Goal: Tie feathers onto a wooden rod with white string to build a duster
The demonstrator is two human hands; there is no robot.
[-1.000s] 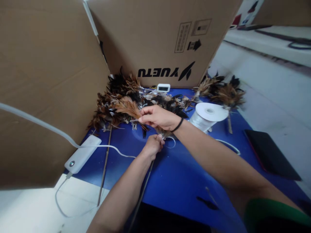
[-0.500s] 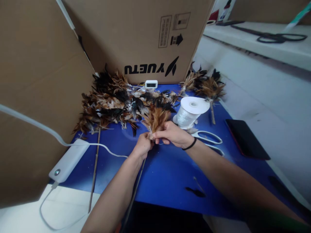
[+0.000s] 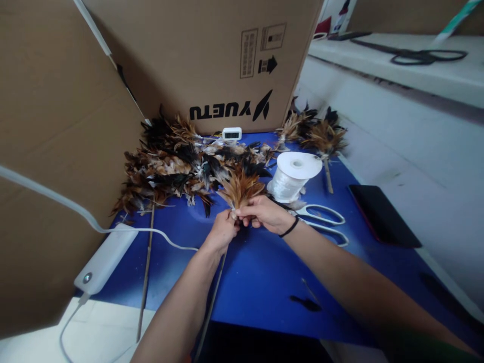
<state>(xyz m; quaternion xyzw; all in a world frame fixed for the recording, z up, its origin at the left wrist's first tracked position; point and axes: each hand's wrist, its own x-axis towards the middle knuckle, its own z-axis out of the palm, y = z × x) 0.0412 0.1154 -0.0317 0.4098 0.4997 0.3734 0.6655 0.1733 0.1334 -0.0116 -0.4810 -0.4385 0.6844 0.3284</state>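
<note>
My left hand point(image 3: 222, 233) is closed around the top of a thin stick point(image 3: 209, 308) that runs down toward me. My right hand point(image 3: 263, 213) is pinched on a bunch of brown feathers point(image 3: 239, 188) held against the stick's tip, the two hands touching. Behind them a pile of brown and black feathers point(image 3: 177, 161) lies on the blue table point(image 3: 249, 272). A white spool of thread point(image 3: 293, 176) stands just right of my right hand, with white-handled scissors point(image 3: 323, 218) beside my wrist.
Cardboard boxes point(image 3: 212, 55) wall the back and left. A white power bank point(image 3: 106, 258) with its cable lies at left, next to a loose stick point(image 3: 145, 272). A black phone point(image 3: 381, 214) lies at right, finished feather dusters point(image 3: 321, 138) at back right, a small white clock point(image 3: 232, 133) behind the pile.
My right hand pulled a bunch of brown feathers from the pile back to my left hand, and now holds them upright against the stick's tip. The view shifted right.
</note>
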